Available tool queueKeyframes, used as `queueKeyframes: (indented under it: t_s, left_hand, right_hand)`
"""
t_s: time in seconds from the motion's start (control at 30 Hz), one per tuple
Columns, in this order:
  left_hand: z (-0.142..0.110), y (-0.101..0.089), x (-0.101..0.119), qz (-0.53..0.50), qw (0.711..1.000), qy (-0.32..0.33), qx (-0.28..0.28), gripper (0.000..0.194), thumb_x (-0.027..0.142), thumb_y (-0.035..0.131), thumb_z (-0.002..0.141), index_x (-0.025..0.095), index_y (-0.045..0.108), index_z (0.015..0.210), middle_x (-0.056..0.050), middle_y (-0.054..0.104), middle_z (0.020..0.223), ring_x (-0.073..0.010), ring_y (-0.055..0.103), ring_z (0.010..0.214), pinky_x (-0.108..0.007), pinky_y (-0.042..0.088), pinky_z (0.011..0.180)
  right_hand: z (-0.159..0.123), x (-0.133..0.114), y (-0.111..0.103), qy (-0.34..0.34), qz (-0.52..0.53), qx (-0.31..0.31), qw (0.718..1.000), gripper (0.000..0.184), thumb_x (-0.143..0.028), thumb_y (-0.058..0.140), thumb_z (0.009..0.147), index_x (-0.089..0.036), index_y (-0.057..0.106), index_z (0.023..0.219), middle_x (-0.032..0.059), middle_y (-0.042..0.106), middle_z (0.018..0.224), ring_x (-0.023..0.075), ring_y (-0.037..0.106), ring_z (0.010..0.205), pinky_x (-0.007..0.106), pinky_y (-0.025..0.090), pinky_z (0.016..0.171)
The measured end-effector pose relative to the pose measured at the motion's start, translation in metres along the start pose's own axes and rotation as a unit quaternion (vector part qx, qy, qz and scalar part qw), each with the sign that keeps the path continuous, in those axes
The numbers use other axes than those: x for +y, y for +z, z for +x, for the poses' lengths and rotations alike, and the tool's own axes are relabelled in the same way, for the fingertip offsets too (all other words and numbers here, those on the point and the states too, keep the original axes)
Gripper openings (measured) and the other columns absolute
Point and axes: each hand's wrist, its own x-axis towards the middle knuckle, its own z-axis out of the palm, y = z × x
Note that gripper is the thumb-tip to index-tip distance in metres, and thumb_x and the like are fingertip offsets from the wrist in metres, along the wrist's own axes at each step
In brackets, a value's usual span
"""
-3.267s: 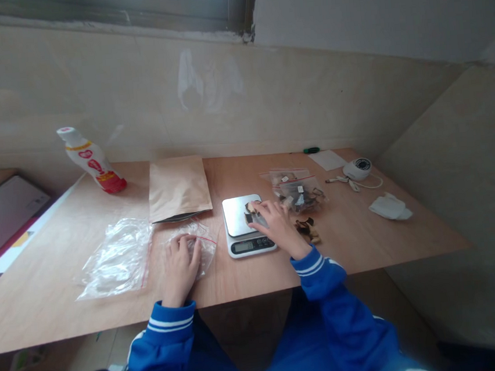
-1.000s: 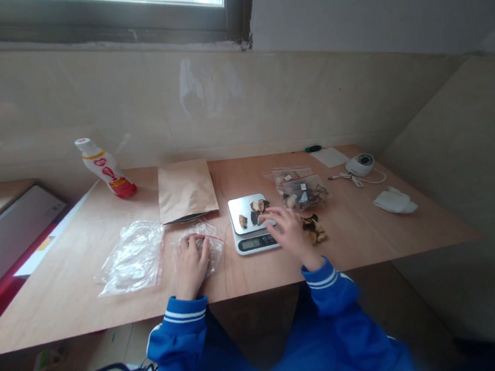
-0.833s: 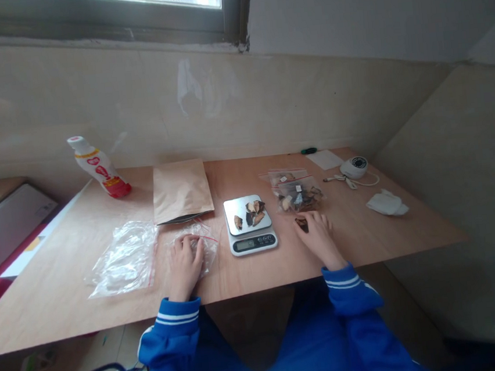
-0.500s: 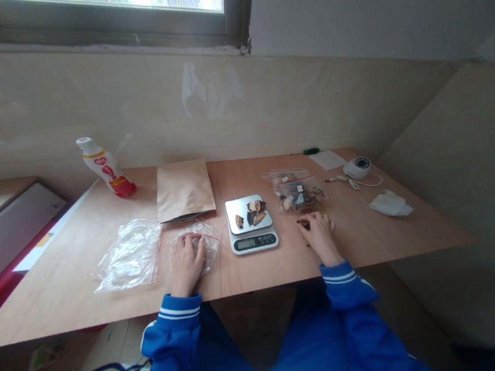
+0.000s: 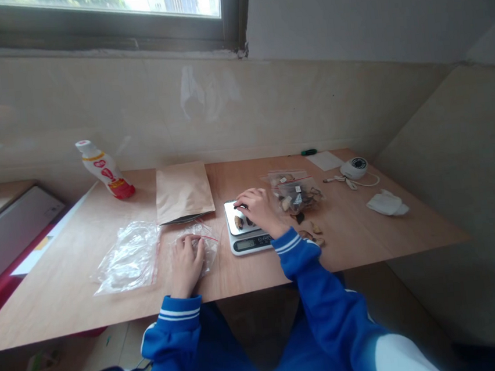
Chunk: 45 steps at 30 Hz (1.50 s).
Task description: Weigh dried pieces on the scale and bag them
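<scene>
Head view. Landmark: a flat digital kitchen scale with a steel platform and white base [image 5: 247, 245], standing on a light plywood tabletop [image 5: 358, 239].

On the scale: the right hand [image 5: 261, 210] is over the platform, its blue striped sleeve [image 5: 297, 250] crossing the scale's front right corner. Its fingers [image 5: 245, 202] are curled downward. A small dark piece [image 5: 237, 207] shows at the fingertips; too small to tell whether it is pinched or only touched, so the grip is unresolved. Dark-brown dried pieces [image 5: 239, 222] lie on the platform, mostly hidden by the hand.

Left of the scale: the left hand [image 5: 187, 260] lies on a clear zip-lock bag with a red seal line [image 5: 207, 249]. Its fingers are loosely curled, not in a fist; whether they pinch the film cannot be told. Further left is a second flattened clear zip-lock bag [image 5: 127, 258]. Behind these are a tan kraft-paper pouch [image 5: 182, 192] and a white plastic bottle with a red base [image 5: 103, 170].

Right of the scale: a clear zip-lock bag of mixed dried pieces [image 5: 296, 195] sits just beside the hand. Loose brown pieces [image 5: 315, 231] lie on the bare wood in front of it. Further right are a white dome-shaped device with a cable [image 5: 354, 167] and a crumpled white cloth [image 5: 387, 202].
</scene>
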Motion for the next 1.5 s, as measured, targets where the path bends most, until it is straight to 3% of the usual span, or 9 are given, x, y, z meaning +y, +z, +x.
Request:
queueKeyframes:
  t_s: [0.1, 0.17, 0.27, 0.43, 0.57, 0.73, 1.13, 1.33, 1.5]
  left_hand:
    - [0.0, -0.001, 0.0, -0.002, 1.0, 0.003, -0.003, 0.031, 0.042, 0.038, 0.089, 0.019, 0.057, 0.096, -0.012, 0.056, 0.099, -0.0296, 0.055, 0.097, -0.048, 0.044, 0.091]
    - [0.0, 0.0, 0.0, -0.003, 1.0, 0.003, -0.004, 0.031, 0.042, 0.038, 0.089, 0.019, 0.057, 0.096, -0.012, 0.056, 0.099, -0.0295, 0.055, 0.097, -0.048, 0.044, 0.09]
    - [-0.001, 0.001, -0.002, -0.002, 1.0, 0.007, -0.002, 0.03, 0.042, 0.038, 0.089, 0.019, 0.057, 0.097, -0.012, 0.056, 0.102, -0.0294, 0.055, 0.098, -0.048, 0.044, 0.092]
    - [-0.002, 0.003, -0.002, 0.009, 1.0, 0.006, 0.001, 0.031, 0.042, 0.038, 0.089, 0.019, 0.057, 0.098, -0.013, 0.056, 0.104, -0.0302, 0.054, 0.1, -0.049, 0.043, 0.092]
    - [-0.002, 0.002, -0.001, 0.02, 1.0, 0.0, -0.001, 0.032, 0.044, 0.037, 0.089, 0.02, 0.057, 0.099, -0.012, 0.056, 0.105, -0.0305, 0.055, 0.1, -0.05, 0.043, 0.092]
    - [-0.001, 0.002, 0.0, 0.015, 1.0, -0.004, -0.004, 0.032, 0.044, 0.037, 0.089, 0.02, 0.056, 0.099, -0.012, 0.056, 0.106, -0.0311, 0.054, 0.101, -0.051, 0.042, 0.093]
    - [-0.001, 0.004, -0.005, 0.015, 1.0, 0.016, 0.001, 0.029, 0.039, 0.04, 0.089, 0.018, 0.056, 0.1, -0.012, 0.055, 0.104, -0.0299, 0.055, 0.098, -0.048, 0.044, 0.091]
    - [-0.001, 0.005, -0.005, 0.013, 1.0, 0.007, 0.009, 0.027, 0.039, 0.041, 0.088, 0.02, 0.056, 0.099, -0.011, 0.055, 0.103, -0.0299, 0.055, 0.099, -0.05, 0.045, 0.09]
    - [0.0, 0.005, -0.006, -0.004, 1.0, 0.006, -0.001, 0.027, 0.039, 0.041, 0.088, 0.02, 0.056, 0.1, -0.011, 0.054, 0.102, -0.0287, 0.055, 0.096, -0.049, 0.045, 0.091]
  right_hand:
    - [0.01, -0.001, 0.015, -0.012, -0.014, -0.053, 0.998, 0.017, -0.014, 0.054, 0.09, -0.021, 0.07, 0.09, 0.0044, 0.071, 0.106, 0.022, 0.055, 0.108, 0.041, 0.029, 0.096]
    - [0.0, 0.002, 0.012, -0.009, 0.0, -0.033, 0.999, 0.021, -0.016, 0.051, 0.092, -0.022, 0.069, 0.1, 0.0053, 0.069, 0.114, 0.0229, 0.053, 0.113, 0.043, 0.029, 0.097]
    - [-0.034, 0.014, -0.005, 0.018, 0.035, 0.037, 0.999, 0.027, -0.021, 0.046, 0.094, -0.024, 0.065, 0.114, 0.0058, 0.067, 0.116, 0.0233, 0.054, 0.111, 0.042, 0.036, 0.095]
    - [-0.113, 0.055, -0.027, 0.103, 0.03, 0.058, 0.993, 0.028, -0.024, 0.042, 0.093, -0.022, 0.069, 0.102, 0.0077, 0.067, 0.099, 0.0247, 0.057, 0.095, 0.04, 0.046, 0.086]
    - [-0.159, 0.079, -0.017, 0.145, -0.036, 0.084, 0.985, 0.035, -0.029, 0.047, 0.09, -0.021, 0.059, 0.122, 0.0109, 0.063, 0.114, 0.0274, 0.055, 0.103, 0.043, 0.044, 0.089]
    - [-0.179, 0.079, -0.001, 0.189, -0.153, 0.101, 0.965, 0.038, -0.03, 0.051, 0.087, -0.022, 0.057, 0.123, 0.0113, 0.064, 0.116, 0.0296, 0.054, 0.103, 0.043, 0.039, 0.084]
    - [-0.172, 0.076, -0.002, 0.231, -0.083, 0.139, 0.959, 0.028, -0.034, 0.055, 0.083, -0.024, 0.064, 0.107, 0.0088, 0.07, 0.104, 0.0296, 0.057, 0.097, 0.044, 0.037, 0.084]
    - [-0.116, 0.032, -0.008, 0.16, 0.096, 0.142, 0.972, 0.027, -0.033, 0.059, 0.084, -0.023, 0.062, 0.108, 0.007, 0.068, 0.105, 0.0242, 0.058, 0.096, 0.038, 0.044, 0.086]
    - [-0.059, -0.001, 0.009, 0.105, 0.063, 0.082, 0.989, 0.014, -0.027, 0.062, 0.084, -0.023, 0.064, 0.097, 0.0043, 0.07, 0.101, 0.0249, 0.054, 0.099, 0.039, 0.038, 0.088]
